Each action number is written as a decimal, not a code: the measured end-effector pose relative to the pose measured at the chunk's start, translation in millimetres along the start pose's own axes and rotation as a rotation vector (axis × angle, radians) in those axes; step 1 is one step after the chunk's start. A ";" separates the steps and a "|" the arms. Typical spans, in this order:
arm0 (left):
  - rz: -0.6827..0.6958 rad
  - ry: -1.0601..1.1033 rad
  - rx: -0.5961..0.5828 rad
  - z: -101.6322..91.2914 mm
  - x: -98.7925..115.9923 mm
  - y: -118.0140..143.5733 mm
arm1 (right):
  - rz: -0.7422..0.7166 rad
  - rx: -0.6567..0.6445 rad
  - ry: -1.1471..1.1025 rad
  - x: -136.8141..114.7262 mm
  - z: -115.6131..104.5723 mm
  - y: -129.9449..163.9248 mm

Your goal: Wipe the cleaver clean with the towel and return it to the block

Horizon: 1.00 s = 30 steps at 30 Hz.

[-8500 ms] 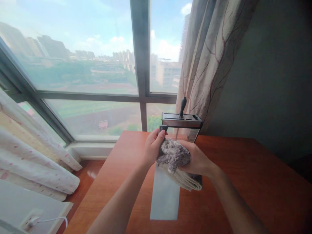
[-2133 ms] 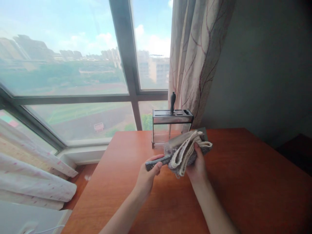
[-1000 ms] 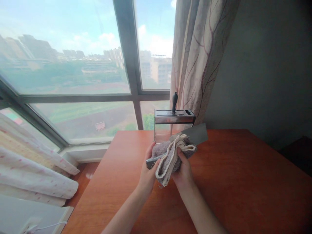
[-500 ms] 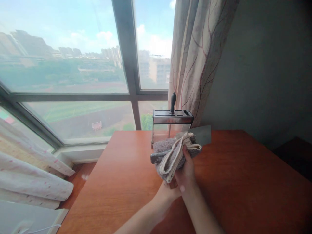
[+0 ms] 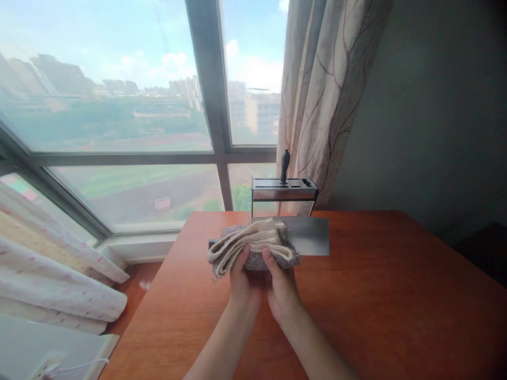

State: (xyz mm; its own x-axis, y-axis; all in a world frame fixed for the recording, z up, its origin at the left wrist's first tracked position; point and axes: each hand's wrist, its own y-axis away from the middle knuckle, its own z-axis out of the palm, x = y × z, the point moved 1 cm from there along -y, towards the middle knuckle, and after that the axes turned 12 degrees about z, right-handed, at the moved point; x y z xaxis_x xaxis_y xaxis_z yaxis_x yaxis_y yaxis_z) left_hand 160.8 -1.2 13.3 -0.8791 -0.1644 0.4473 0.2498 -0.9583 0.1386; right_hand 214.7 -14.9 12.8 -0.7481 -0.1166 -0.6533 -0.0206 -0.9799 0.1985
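Fingers (image 5: 244,253) of both hands closed on folded cloth (image 5: 249,243) wrapping cleaver (image 5: 311,236). Blade sticks out right. Knife rack (image 5: 283,190) on counter (image 5: 396,295) beyond.

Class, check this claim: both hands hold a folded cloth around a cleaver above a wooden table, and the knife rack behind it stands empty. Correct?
Not quite. In the head view the knife rack is not empty: one dark handle sticks up from it. Both hands, left hand and right hand, do hold the cloth around the cleaver.

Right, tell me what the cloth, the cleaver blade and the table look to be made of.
Cloth: soft terry-like fabric, cream and grey, fuzzy nap and limp folds. Cleaver blade: probably steel, flat grey satin sheen. Table: reddish-brown wood or wood-look laminate, smooth, faint grain.
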 end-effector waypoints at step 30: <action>-0.042 -0.080 0.074 -14.1 23.0 -37.6 | 0.147 -0.262 0.733 -39.0 -69.7 7.9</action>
State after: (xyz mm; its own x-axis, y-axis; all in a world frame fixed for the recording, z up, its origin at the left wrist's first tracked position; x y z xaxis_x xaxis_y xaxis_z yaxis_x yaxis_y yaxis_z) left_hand 125.5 27.8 5.9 -0.8552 -0.1027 0.5081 0.2454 -0.9436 0.2222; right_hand 289.9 -29.4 -11.1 -0.1020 -0.2358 -0.9664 0.2694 -0.9418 0.2013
